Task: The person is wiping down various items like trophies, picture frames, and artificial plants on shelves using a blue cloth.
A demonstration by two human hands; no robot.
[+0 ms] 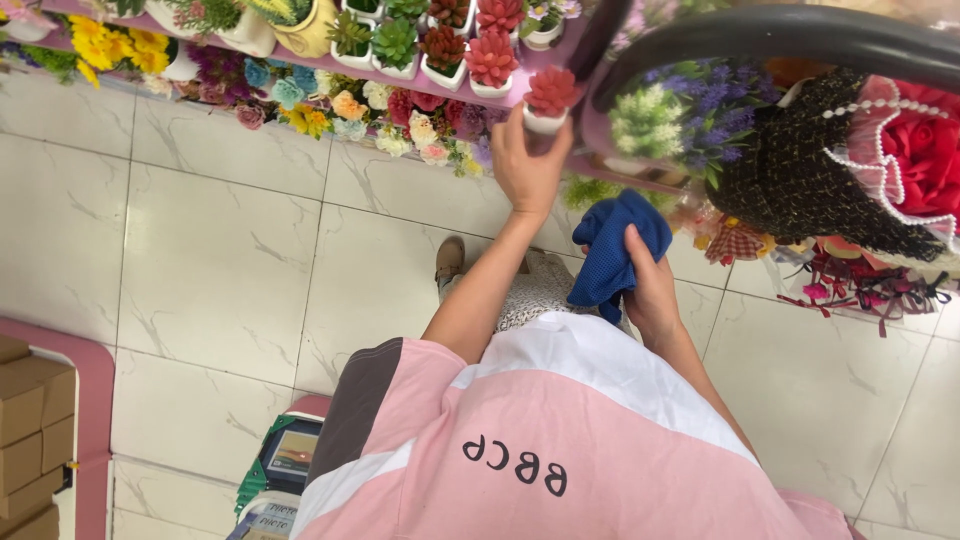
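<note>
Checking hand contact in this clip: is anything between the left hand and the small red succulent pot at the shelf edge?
Nothing visible. The left hand already grips the small white pot of the red succulent from below at the pink shelf edge. The right hand holds a blue cloth lower down.

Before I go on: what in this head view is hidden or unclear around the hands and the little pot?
- Small white pot of the red succulent: its base is covered by the left hand.
- Right hand: fingers are buried in the blue cloth.
- Pink shelf: cut off by the top edge.
- Black-wrapped bouquet: runs past the right edge.
</note>
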